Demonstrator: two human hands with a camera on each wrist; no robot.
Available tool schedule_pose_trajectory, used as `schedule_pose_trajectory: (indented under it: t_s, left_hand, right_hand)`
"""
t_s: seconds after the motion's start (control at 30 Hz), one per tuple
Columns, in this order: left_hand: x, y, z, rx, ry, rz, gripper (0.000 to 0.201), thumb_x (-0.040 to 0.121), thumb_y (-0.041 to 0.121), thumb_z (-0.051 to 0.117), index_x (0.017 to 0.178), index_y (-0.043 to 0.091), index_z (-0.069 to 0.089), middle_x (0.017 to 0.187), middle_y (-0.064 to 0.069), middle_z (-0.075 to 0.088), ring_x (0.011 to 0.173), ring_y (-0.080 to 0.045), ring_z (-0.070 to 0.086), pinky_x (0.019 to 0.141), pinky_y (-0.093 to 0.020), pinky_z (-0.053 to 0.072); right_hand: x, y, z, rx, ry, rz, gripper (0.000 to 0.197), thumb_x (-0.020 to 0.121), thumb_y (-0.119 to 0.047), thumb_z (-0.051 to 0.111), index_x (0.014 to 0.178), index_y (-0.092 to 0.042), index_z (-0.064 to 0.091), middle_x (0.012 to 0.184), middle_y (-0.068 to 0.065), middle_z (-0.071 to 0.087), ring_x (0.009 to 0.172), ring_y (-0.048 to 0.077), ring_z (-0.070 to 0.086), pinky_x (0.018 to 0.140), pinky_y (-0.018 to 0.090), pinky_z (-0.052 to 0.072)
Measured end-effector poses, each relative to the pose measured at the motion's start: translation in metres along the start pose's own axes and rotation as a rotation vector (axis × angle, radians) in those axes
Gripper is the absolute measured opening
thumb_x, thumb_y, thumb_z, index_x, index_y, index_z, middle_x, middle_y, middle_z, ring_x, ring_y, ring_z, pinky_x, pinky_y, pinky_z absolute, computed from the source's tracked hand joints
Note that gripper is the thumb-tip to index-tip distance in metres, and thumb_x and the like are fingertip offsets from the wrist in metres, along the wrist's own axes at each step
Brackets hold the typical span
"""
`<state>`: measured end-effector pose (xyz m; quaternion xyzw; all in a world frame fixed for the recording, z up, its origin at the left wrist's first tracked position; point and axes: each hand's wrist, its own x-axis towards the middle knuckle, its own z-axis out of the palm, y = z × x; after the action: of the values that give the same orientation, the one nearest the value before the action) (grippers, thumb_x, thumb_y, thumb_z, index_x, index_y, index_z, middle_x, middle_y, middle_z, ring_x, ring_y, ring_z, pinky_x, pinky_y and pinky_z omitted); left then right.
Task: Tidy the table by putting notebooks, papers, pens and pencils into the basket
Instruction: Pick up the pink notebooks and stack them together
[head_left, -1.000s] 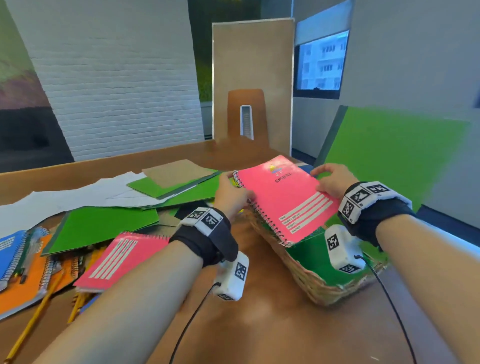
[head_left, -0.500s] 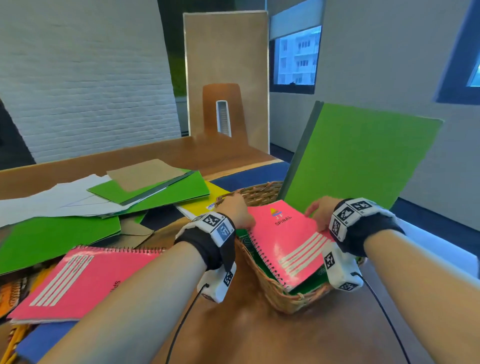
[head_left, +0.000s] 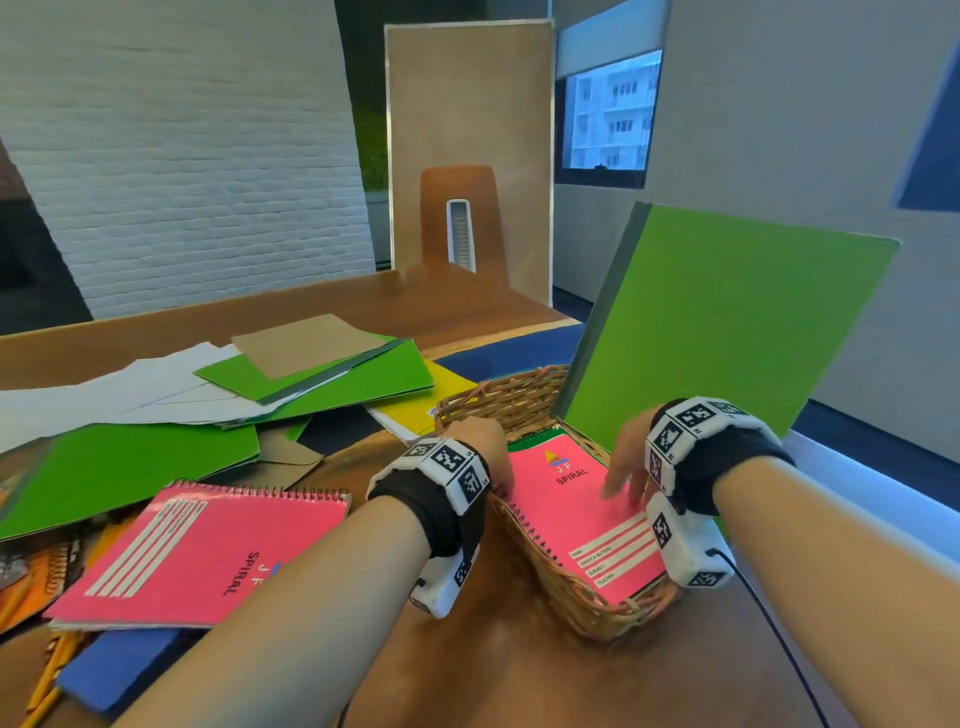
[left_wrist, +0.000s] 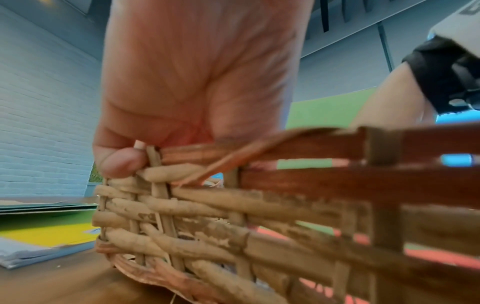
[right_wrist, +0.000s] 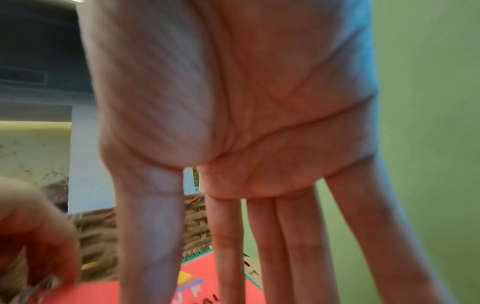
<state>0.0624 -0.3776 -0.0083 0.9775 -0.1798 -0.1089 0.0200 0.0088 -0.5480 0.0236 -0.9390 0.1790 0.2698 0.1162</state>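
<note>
My right hand (head_left: 626, 457) is flat w/ fingers straight, tips pressing the pink spiral notebook (head_left: 587, 519), which lies in the wicker basket (head_left: 566, 592) btwn my hands. My left hand (head_left: 480, 441) is at the basket's left rim, thumb curled against the weave; can't tell if it grips. A green folder (head_left: 727, 332) leans upright just beyond my right hand. Left of my left hand: 2nd pink notebook (head_left: 202, 556), green folders (head_left: 130, 467), white papers (head_left: 130, 389) on the table (head_left: 509, 675).

Brown table (head_left: 498, 670) carries wicker basket (head_left: 561, 582), pink notebook (head_left: 202, 551), green folders (head_left: 119, 462)
</note>
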Motion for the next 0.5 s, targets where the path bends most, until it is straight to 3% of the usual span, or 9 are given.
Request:
schedule_pose_trajectory:
  t_s: [0.07, 0.17, 0.3, 0.4, 0.5]
  left_hand:
    - [-0.002, -0.001, 0.002, -0.003, 0.002, -0.005, 0.048, 0.076, 0.041, 0.075, 0.106, 0.005, 0.065, 0.107, -0.008, 0.066, 0.100, -0.023, 0.063, 0.072, -0.029, 0.048]
    - [-0.004, -0.002, 0.005, -0.010, 0.009, -0.014, 0.055, 0.074, 0.045, 0.076, 0.108, 0.005, 0.063, 0.107, -0.007, 0.066, 0.099, -0.023, 0.063, 0.075, -0.030, 0.050]
    - [-0.004, -0.004, 0.006, -0.029, 0.041, 0.011, 0.051, 0.075, 0.048, 0.074, 0.101, 0.006, 0.065, 0.102, -0.007, 0.067, 0.097, -0.024, 0.064, 0.078, -0.033, 0.052]
    - [-0.005, -0.008, 0.003, -0.084, 0.145, 0.014, 0.040, 0.079, 0.044, 0.069, 0.103, 0.013, 0.067, 0.103, -0.004, 0.067, 0.099, -0.024, 0.062, 0.086, -0.039, 0.053]
    - [-0.012, -0.023, -0.009, -0.204, 0.290, -0.021, 0.024, 0.082, 0.030, 0.062, 0.099, 0.015, 0.069, 0.102, -0.004, 0.067, 0.097, -0.026, 0.061, 0.086, -0.037, 0.051]
  right_hand:
    - [-0.007, -0.006, -0.001, 0.038, -0.045, 0.003, 0.023, 0.076, -0.037, 0.076, 0.079, -0.016, 0.068, 0.107, 0.004, 0.071, 0.096, 0.022, 0.066, 0.078, 0.034, 0.053]
    - [-0.009, -0.015, -0.002, 0.140, -0.054, -0.004, 0.042, 0.082, -0.033, 0.071, 0.112, -0.005, 0.061, 0.111, 0.008, 0.069, 0.097, 0.024, 0.066, 0.086, 0.039, 0.053]
    - [-0.011, -0.030, -0.005, 0.147, -0.038, -0.097, 0.051, 0.083, -0.034, 0.069, 0.122, -0.003, 0.057, 0.117, 0.008, 0.067, 0.102, 0.024, 0.066, 0.093, 0.042, 0.050]
    - [-0.015, -0.042, -0.008, 0.256, 0.036, -0.213, 0.041, 0.085, -0.024, 0.067, 0.117, 0.001, 0.060, 0.118, 0.013, 0.065, 0.096, 0.027, 0.065, 0.076, 0.034, 0.055]
    - [-0.021, -0.060, -0.011, 0.301, 0.153, -0.315, 0.034, 0.084, -0.020, 0.067, 0.113, -0.001, 0.062, 0.115, 0.013, 0.066, 0.091, 0.026, 0.067, 0.056, 0.021, 0.051]
